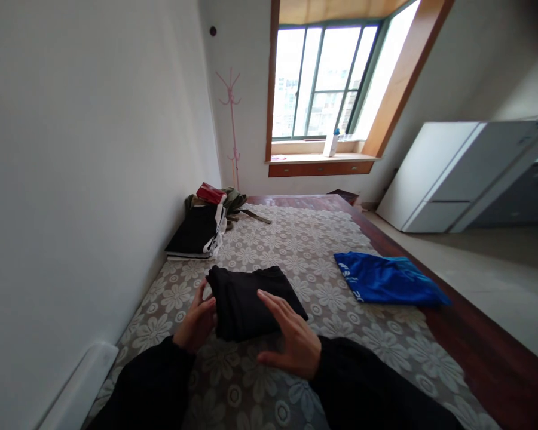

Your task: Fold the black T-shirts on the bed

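Observation:
A folded black garment (251,301), thick with layers, lies on the flowered cloth (334,297) in front of me. Its exact kind does not show. My left hand (197,321) is beside its left edge, fingers apart and slightly curved; whether the fingertips touch the fabric I cannot tell. Over the near right part of the bundle, my right hand (293,340) is open, with fingers stretched out and the thumb held away. Neither hand grips anything. Further right lies a folded blue garment (381,279) with white print and a lighter blue part.
Against the left wall is a stack of black and white clothes (195,232), with a red item (210,192) and an olive strapped item (236,199) behind. The dark wooden edge (488,340) runs along the right. A white refrigerator (448,173) and pink coat stand (233,119) are beyond.

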`<action>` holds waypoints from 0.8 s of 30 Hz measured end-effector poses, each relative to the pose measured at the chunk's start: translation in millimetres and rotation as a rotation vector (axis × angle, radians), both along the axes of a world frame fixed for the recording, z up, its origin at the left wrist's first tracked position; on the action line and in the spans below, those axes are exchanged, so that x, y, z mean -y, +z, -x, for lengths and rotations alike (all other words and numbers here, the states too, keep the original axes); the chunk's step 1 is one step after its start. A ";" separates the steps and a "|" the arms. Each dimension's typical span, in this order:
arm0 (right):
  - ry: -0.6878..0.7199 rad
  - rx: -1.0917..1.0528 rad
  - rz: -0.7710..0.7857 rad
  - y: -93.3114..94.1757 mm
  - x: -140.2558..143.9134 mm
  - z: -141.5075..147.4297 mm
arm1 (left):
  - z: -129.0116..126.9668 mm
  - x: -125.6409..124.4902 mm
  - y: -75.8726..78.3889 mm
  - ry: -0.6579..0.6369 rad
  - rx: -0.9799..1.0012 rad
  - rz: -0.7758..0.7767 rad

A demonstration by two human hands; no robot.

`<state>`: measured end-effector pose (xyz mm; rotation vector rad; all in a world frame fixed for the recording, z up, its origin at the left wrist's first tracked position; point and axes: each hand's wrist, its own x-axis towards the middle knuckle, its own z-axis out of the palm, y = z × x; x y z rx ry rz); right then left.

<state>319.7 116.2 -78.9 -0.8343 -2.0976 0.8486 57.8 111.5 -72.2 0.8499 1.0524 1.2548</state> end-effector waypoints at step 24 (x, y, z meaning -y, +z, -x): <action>-0.511 0.137 -0.018 185.3 -108.7 -139.1 | -145.7 -67.2 44.1 -0.320 0.038 -0.720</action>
